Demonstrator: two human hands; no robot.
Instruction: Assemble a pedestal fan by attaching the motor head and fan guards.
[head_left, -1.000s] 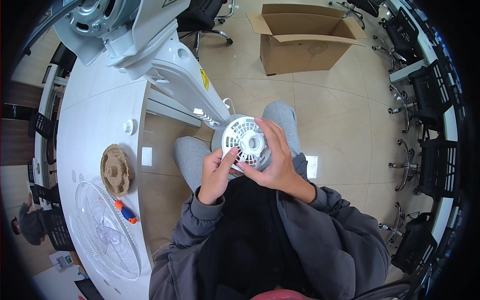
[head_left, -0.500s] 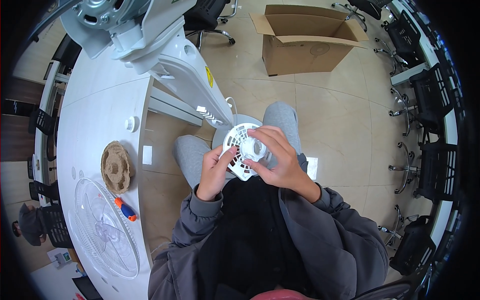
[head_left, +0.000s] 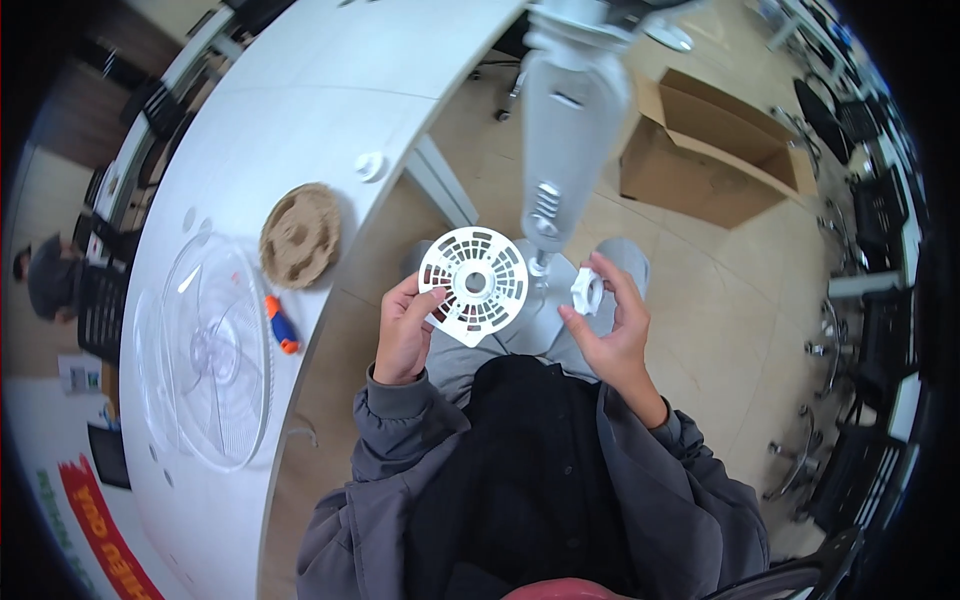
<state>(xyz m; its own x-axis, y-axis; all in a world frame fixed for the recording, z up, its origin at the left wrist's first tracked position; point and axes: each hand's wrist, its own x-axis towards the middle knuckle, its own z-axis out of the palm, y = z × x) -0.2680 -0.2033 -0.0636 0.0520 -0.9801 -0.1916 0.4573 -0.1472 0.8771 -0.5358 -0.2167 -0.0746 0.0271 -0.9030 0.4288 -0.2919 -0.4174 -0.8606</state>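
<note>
My left hand (head_left: 408,328) grips the lower left edge of a round white slotted plastic cover (head_left: 494,262), thumb on its face. A round hole shows at the cover's middle. To its right, my right hand (head_left: 618,325) pinches a white plastic ring nut (head_left: 587,291) with a lobed rim, held apart from the cover. Both parts are above my lap. Just beyond them stands a white fan stand (head_left: 572,140), its column ending near my knees; its top is cut off by the frame's upper edge.
On the white table (head_left: 330,120) at left lie a clear fan blade in a wire grille (head_left: 222,350), an orange-and-blue screwdriver (head_left: 282,325), a brown moulded pulp piece (head_left: 300,236) and a small white knob (head_left: 370,166). An open cardboard box (head_left: 690,170) stands on the floor. Black chairs (head_left: 850,470) line the right.
The ring nut has come away from the cover and moved right in my right hand. My left hand still holds the cover, now facing up toward me. The view has turned leftward.
</note>
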